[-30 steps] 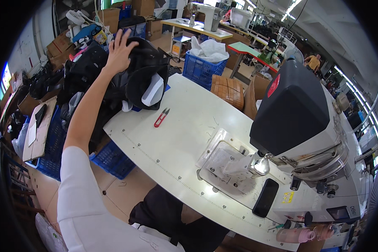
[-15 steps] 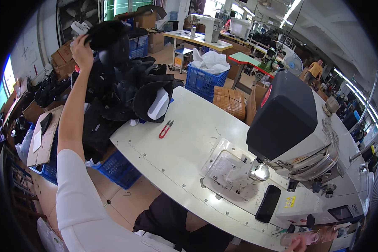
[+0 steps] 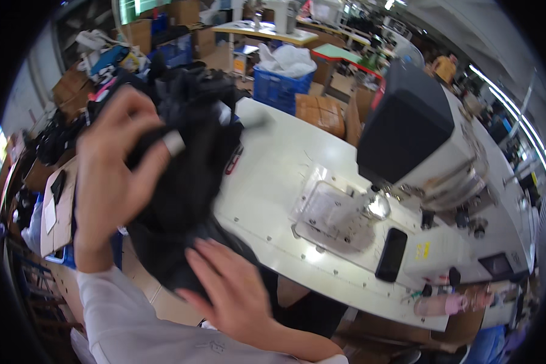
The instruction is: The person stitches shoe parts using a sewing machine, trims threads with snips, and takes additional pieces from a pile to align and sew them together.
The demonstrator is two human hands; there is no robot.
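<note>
Soft black fabric piece (image 3: pixel 185 191) hanging between the bare left hand (image 3: pixel 118 167) and the bare right hand (image 3: pixel 233 291)

The left hand is grasping the fabric piece at its upper left side, its thumb lying across the near face; motion is blurring the other fingers. The right hand is pressing its outstretched fingers onto the lower part, thumb resting at the bottom margin; whether it is also pinching from underneath, I cannot tell. The fabric piece is hanging over the left end of the white, smooth-topped desk (image 3: pixel 273 176), hiding the near left corner.

Red-handled metal thread snips (image 3: pixel 232 162) are lying just beside the fabric's right outline. From there, bare white top is stretching rightward to the pale rectangular sewing plate (image 3: pixel 333 224) under the black-covered white sewing machine (image 3: pixel 406 127). Along the near edge, a black rectangular phone (image 3: pixel 392 255) is lying right of the plate, and a translucent pink bottle (image 3: pixel 440 304) is occupying the near right corner. Beyond the far edge, a blue plastic crate (image 3: pixel 279 88) is standing.
</note>
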